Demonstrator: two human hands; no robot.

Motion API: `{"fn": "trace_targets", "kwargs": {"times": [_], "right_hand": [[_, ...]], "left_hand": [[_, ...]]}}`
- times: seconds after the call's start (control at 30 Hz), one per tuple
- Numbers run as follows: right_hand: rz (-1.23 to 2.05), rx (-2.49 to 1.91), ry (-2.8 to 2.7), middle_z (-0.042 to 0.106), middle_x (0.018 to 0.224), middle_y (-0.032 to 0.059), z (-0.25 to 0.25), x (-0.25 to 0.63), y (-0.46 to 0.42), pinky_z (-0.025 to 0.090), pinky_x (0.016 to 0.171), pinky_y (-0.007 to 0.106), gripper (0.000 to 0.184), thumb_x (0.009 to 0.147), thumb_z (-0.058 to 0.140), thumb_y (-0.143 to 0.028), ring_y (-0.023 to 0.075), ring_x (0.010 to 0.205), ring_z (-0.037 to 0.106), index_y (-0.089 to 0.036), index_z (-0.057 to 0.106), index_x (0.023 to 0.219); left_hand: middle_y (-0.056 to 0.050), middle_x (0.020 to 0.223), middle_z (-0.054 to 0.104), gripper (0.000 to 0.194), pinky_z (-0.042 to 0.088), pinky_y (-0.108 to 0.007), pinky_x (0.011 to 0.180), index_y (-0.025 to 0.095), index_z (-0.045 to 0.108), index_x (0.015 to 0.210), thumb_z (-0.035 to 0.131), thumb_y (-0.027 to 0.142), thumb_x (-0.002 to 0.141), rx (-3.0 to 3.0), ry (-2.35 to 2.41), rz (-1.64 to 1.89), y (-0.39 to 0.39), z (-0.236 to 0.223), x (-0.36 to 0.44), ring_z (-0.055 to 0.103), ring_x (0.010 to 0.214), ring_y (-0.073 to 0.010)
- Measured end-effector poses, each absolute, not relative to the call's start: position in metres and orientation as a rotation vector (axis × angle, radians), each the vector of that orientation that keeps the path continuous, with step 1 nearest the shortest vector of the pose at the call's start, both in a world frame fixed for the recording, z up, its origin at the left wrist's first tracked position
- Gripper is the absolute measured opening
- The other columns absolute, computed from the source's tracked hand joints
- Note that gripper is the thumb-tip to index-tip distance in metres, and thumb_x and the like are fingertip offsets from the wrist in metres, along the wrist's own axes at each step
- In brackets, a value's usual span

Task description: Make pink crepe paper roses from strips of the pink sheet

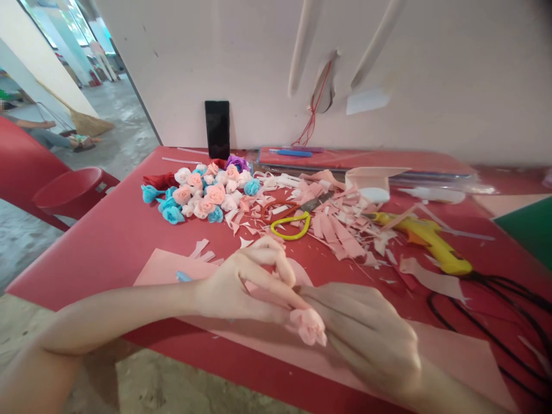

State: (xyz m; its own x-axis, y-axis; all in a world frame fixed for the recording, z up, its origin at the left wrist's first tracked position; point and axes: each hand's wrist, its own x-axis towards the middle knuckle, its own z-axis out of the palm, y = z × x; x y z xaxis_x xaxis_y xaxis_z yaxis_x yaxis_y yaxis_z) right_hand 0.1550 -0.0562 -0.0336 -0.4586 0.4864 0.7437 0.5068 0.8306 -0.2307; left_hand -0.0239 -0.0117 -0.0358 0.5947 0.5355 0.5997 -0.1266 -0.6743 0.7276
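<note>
A small pink paper rose is held low over the front of the red table. My left hand pinches it between thumb and index finger, with the other fingers curled above. My right hand has its fingers bent together against the rose's right side, back of the hand upward; its fingertips are partly hidden. Beneath both hands lies a pink paper sheet. Beyond them, scissors with one yellow and one orange handle rest among pink paper scraps. A heap of pink, white and blue paper roses sits at the back left.
A yellow glue gun with black cables lies at right. Against the pale upright panel leans a black phone. Blue and purple pens lie at the back. A red chair stands left; another person sits beyond it.
</note>
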Motion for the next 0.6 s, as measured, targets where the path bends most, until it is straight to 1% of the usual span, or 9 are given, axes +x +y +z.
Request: {"fn": "trace_targets", "kwargs": {"times": [0.1,0.2,0.27,0.33,0.4,0.47,0.53,0.6], "right_hand": [[0.268,-0.644,-2.178,0.066,0.063,0.0001,-0.030,0.153,-0.052,0.046,0.047,0.014,0.036,0.096,0.034,-0.019,0.0059,0.050,0.059,-0.017,0.059,0.070],[0.515,-0.545,-2.224,0.063,0.060,0.0010,-0.033,0.155,-0.047,0.045,0.049,0.017,0.038,0.096,0.035,-0.026,0.0072,0.053,0.059,-0.015,0.061,0.070],[0.641,-0.512,-2.227,0.059,0.057,0.0009,-0.036,0.156,-0.044,0.045,0.048,0.017,0.038,0.095,0.037,-0.029,0.0076,0.052,0.057,-0.014,0.063,0.071],[0.691,-0.517,-2.209,0.061,0.059,0.0010,-0.036,0.157,-0.044,0.046,0.050,0.016,0.035,0.093,0.040,-0.029,0.0073,0.053,0.058,-0.014,0.063,0.072],[0.600,-0.578,-2.171,0.066,0.065,0.0020,-0.034,0.156,-0.046,0.049,0.055,0.014,0.030,0.093,0.042,-0.027,0.0069,0.058,0.062,-0.015,0.062,0.075],[0.389,-0.683,-2.127,0.070,0.072,0.0026,-0.032,0.156,-0.051,0.051,0.059,0.013,0.026,0.093,0.042,-0.022,0.0075,0.063,0.065,-0.017,0.062,0.079],[0.168,-0.782,-2.096,0.072,0.074,0.0027,-0.031,0.155,-0.057,0.053,0.059,0.016,0.023,0.092,0.043,-0.017,0.0095,0.064,0.067,-0.019,0.063,0.081],[0.020,-0.839,-2.111,0.073,0.073,0.0028,-0.032,0.154,-0.062,0.055,0.056,0.019,0.024,0.091,0.044,-0.013,0.0118,0.061,0.067,-0.020,0.064,0.080]], "left_hand": [[0.000,0.060,0.052,0.029,0.042,-0.026,0.070,0.014,0.068,0.066,0.057,0.034,0.083,2.035,0.180,0.947,-0.002,-0.033,-0.027,0.048,0.069,-0.0097],[0.000,0.061,0.053,0.025,0.044,-0.025,0.068,0.014,0.066,0.063,0.061,0.031,0.081,1.932,0.123,0.828,0.003,-0.034,-0.028,0.051,0.071,-0.0098],[0.001,0.060,0.053,0.020,0.044,-0.023,0.067,0.013,0.065,0.062,0.065,0.026,0.078,1.871,0.123,0.796,0.002,-0.035,-0.026,0.051,0.072,-0.0095],[0.001,0.060,0.051,0.015,0.044,-0.023,0.068,0.013,0.065,0.062,0.069,0.020,0.074,1.830,0.139,0.826,-0.002,-0.036,-0.025,0.051,0.072,-0.0090],[0.002,0.061,0.050,0.011,0.043,-0.023,0.067,0.013,0.065,0.064,0.071,0.017,0.072,1.816,0.179,0.919,-0.006,-0.039,-0.025,0.048,0.070,-0.0083],[0.003,0.061,0.049,0.009,0.041,-0.024,0.068,0.014,0.065,0.064,0.070,0.015,0.072,1.817,0.253,1.051,-0.011,-0.042,-0.024,0.044,0.067,-0.0077],[0.004,0.061,0.048,0.011,0.039,-0.025,0.070,0.015,0.064,0.064,0.070,0.017,0.073,1.813,0.338,1.166,-0.016,-0.045,-0.023,0.042,0.066,-0.0075],[0.004,0.059,0.048,0.016,0.038,-0.026,0.072,0.015,0.062,0.061,0.069,0.021,0.075,1.809,0.379,1.236,-0.020,-0.046,-0.022,0.042,0.067,-0.0077]]}}
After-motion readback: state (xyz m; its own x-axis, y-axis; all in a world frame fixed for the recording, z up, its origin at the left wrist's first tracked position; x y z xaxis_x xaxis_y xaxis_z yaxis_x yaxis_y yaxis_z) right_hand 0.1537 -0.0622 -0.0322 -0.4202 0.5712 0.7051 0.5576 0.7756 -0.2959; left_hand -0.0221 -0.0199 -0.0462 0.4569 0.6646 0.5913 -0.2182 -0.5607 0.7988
